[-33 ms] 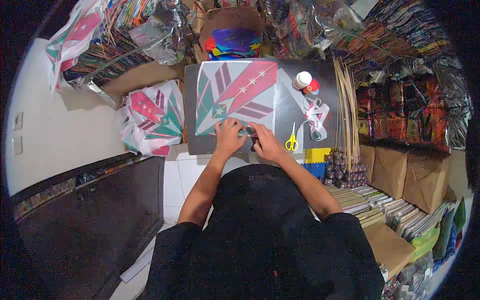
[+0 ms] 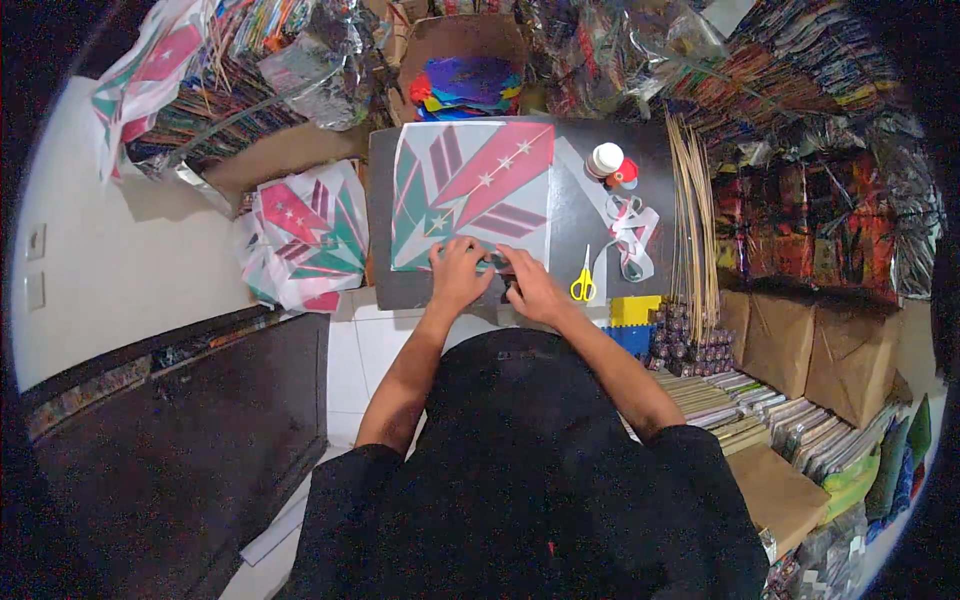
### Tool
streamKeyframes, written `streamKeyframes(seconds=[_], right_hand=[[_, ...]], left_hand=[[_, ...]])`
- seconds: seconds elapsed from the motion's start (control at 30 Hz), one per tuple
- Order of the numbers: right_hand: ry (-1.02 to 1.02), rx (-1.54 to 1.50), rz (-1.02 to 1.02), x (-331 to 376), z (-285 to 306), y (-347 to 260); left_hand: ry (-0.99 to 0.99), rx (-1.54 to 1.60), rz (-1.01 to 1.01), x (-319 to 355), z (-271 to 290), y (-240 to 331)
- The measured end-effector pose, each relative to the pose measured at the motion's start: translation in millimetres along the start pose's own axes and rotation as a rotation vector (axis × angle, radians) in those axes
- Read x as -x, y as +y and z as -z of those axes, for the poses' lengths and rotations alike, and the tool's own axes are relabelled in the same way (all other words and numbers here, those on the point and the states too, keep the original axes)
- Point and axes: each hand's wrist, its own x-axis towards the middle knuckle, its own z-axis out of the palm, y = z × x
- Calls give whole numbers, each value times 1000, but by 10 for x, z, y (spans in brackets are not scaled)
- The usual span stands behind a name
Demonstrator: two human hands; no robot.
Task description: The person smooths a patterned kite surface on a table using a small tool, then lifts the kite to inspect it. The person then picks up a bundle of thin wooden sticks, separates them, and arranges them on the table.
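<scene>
A square paper sheet (image 2: 470, 190), white with red, green and purple stripes and small stars, lies flat on a dark board (image 2: 580, 215). My left hand (image 2: 456, 277) and my right hand (image 2: 532, 287) are side by side at the sheet's near edge, and their fingertips meet on the paper there. What lies under the fingers is hidden. Yellow-handled scissors (image 2: 583, 283) rest on the board just right of my right hand.
A white glue bottle with a red cap (image 2: 606, 160) and loose white strips (image 2: 632, 235) lie at the board's right. Thin bamboo sticks (image 2: 692, 210) run along its right edge. A stack of similar patterned sheets (image 2: 305, 235) sits on the left. Brown paper parcels (image 2: 800, 345) stand on the right.
</scene>
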Motion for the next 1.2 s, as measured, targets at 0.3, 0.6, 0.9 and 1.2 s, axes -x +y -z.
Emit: streamKeyframes(seconds=[0.3,0.6,0.9,1.2], right_hand=[[-2,-16,-22,-18,-26,-7],[-4,-29,-4,-46,-29,-115],[-6,-7,-1,-20,-64,-64],[-33,8,-22,-41,-38,-94]], left_hand=[[100,104,15,60,7,-172],[165,23,38,265,254,-350],[34,0,-56,164,77,-105],[23,-10,-31,79,18,-54]])
